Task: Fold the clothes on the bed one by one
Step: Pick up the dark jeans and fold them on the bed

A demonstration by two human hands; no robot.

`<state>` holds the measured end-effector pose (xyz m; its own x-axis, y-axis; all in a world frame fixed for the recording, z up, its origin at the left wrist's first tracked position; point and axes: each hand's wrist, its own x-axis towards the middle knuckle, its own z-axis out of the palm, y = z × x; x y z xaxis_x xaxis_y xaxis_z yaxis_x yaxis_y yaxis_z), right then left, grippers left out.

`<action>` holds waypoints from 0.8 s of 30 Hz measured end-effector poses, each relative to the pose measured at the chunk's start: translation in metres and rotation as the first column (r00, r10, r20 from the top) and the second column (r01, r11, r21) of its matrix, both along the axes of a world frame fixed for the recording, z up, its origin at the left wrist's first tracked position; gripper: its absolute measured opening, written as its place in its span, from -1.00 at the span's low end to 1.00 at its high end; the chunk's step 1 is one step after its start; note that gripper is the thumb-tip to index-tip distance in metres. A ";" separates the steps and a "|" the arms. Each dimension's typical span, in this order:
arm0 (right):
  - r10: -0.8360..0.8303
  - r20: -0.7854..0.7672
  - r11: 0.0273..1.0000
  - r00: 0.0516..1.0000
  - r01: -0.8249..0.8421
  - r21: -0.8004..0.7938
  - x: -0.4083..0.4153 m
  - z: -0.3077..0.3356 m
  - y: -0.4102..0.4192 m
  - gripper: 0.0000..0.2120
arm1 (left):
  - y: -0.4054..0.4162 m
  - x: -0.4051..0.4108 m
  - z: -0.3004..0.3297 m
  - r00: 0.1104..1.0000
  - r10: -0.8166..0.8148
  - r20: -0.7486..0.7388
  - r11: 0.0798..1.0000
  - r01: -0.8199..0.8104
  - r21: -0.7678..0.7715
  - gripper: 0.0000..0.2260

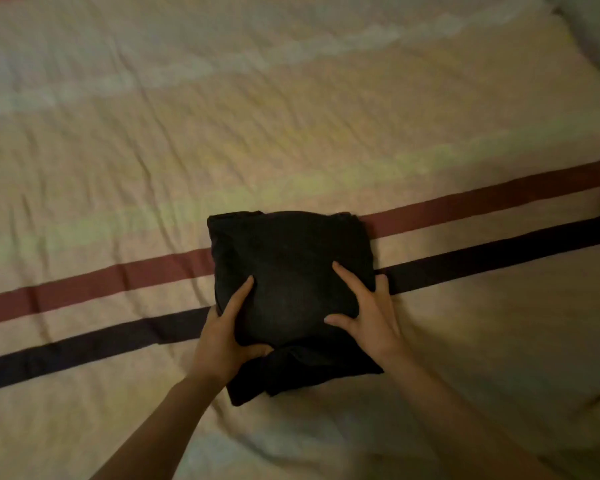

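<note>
Although the black garment [288,271] is already folded down to a compact, roughly square bundle, its near edge is not finished: a loose bunched flap sticks out toward the person, below the hands. By my judgement this piece is nearly done, with that flap left to tuck or smooth. No other clothes show in this view, so how many remain cannot be told.

Nearest the camera, two bare forearms reach in from the bottom. The left hand [222,336] grips the bundle's near left corner, thumb curled round the lower edge and fingers lying up its side. The right hand [364,306] rests spread and flat on the near right part, fingers straight, pressing the cloth down.

Farther out, the bundle lies across a maroon stripe [94,282] and a dark stripe [84,348] of the rumpled beige bedsheet [291,116].
</note>
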<state>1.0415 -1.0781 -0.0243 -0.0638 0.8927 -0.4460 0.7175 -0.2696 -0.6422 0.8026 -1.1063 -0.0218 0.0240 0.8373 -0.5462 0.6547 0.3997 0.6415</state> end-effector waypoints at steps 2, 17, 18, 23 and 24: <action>-0.047 -0.025 0.999 0.999 0.047 0.014 0.008 0.011 0.000 -0.18 | 0.010 0.008 0.015 0.999 -0.039 -0.004 0.999 0.039 0.031 -0.04; -0.584 -0.042 0.766 0.811 0.567 0.303 0.238 0.102 0.019 -0.21 | 0.176 0.268 0.109 0.799 -0.601 -0.018 0.779 0.590 0.213 -0.12; -0.620 -0.041 0.739 0.783 0.601 0.305 0.254 0.104 0.018 -0.19 | 0.183 0.291 0.111 0.776 -0.630 -0.017 0.754 0.617 0.228 -0.12; -0.806 -0.035 0.562 0.591 0.782 0.269 0.324 0.107 0.014 -0.18 | 0.216 0.402 0.111 0.646 -0.763 -0.040 0.618 0.745 0.252 -0.10; -0.831 -0.040 0.527 0.555 0.808 0.264 0.337 0.106 0.014 -0.20 | 0.221 0.422 0.111 0.614 -0.787 -0.062 0.583 0.773 0.251 -0.10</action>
